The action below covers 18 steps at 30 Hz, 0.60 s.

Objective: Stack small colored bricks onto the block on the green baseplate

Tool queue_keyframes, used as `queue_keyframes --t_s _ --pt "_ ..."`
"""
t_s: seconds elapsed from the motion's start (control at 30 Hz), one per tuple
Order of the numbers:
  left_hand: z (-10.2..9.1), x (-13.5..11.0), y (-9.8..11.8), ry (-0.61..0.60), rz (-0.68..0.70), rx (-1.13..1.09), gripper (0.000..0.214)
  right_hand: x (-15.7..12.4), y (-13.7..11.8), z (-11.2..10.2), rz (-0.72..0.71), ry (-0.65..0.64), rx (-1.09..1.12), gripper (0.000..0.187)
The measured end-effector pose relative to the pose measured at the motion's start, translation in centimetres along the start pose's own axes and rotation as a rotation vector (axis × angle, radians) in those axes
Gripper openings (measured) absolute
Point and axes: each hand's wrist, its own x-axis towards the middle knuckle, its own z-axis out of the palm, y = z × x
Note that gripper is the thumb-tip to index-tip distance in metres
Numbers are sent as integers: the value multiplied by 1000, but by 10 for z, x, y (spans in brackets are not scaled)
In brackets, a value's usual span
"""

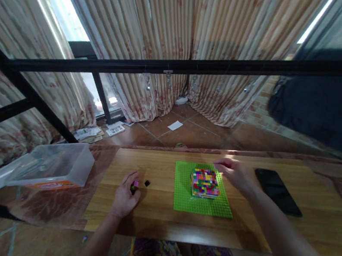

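Observation:
On the table lies a green baseplate (181, 187), and a block of many-coloured toy bricks (204, 182) stands on it, a little right of its middle. My left hand (128, 196) rests on the wood left of the plate, its fingers curled round a few small toy bricks (136, 183), one pink and others dark or greenish. Just right of those fingertips sits a single black brick (147, 183). Over the plate's right edge, beside the brick block, my right hand (233, 171) has its thumb and fingertips drawn together; whatever is between them is too small to make out.
A black phone (278, 192) lies on the wooden table (160, 221), right of my right forearm. Left of the table stands a clear plastic bin (81, 160). A black metal rail (134, 65) crosses above the far side, before striped curtains (147, 27). Papers (175, 125) lie on the tiled floor.

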Motion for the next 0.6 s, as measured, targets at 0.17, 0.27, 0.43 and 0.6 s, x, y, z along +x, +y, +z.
queue_keyframes --t_s 0.17,0.27,0.43,0.6 --pt "-1 1 1 -13 -16 4 52 13 6 8 -1 -112 -133 23" --pt "-2 1 3 -20 -21 1 51 14 6 5 18 -156 -126 25" --pt "-2 2 3 -28 -20 6 49 14 2 -1 102 -281 -99 33" --pt "-2 2 2 -20 -8 10 48 14 3 -2 92 -321 -66 39"
